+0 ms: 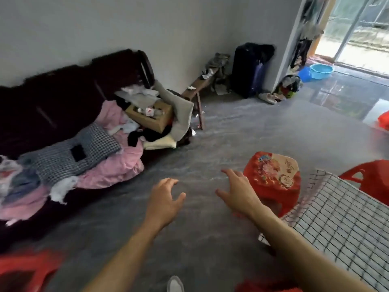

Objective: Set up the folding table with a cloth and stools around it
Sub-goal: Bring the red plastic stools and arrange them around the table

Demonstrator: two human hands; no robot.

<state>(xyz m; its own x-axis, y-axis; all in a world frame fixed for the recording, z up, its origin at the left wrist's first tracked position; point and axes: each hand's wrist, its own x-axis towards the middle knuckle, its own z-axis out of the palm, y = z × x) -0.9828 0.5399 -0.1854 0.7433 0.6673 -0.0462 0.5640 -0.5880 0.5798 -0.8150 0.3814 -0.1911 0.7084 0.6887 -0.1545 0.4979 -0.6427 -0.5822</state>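
I'm looking down across a grey floor [210, 144], both grips out in front of me and released. Containers first: a cardboard box [150, 115] sits tilted on the cluttered sofa [52, 106] among pink bedding, with small white and red bits poking out of its top that I can't identify; far off by the doorway a light blue basin [321, 71] stands beside a darker blue tub [305, 74], contents not visible. My left hand [165, 197] hangs over bare floor, fingers spread, gripping nothing. My right hand [240, 192] is splayed too, its fingers just beside the red stool [273, 178] with the flowered seat, though contact isn't clear. That stool stands at the corner of the table, which already wears its checked cloth [345, 224]. Another red stool [370, 175] shows behind the table, and one [25, 268] sits blurred at bottom left.
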